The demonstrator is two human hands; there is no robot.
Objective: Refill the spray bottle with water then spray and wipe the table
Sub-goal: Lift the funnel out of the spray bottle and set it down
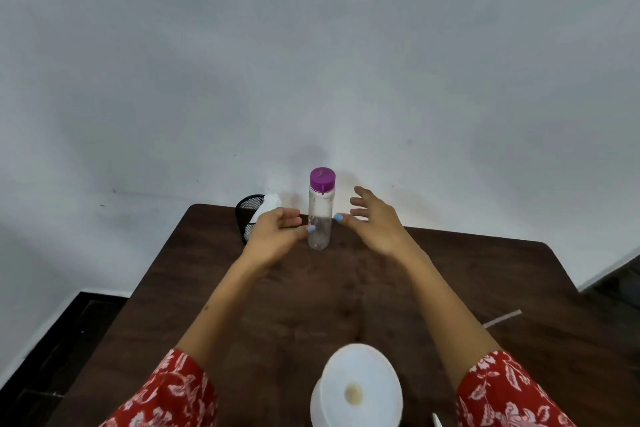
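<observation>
A black mesh basket [244, 218] stands at the far table edge.

mesh cup [246, 218] crowds bottle [321, 208] — right side open

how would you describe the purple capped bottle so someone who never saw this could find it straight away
Start at the dark brown wooden table and look to its far edge by the white wall. There, between the left hand and right hand, stands an upright clear plastic bottle. Its purple cap sets it apart from the black mesh cup beside it and the white paper roll at the near edge.
</observation>
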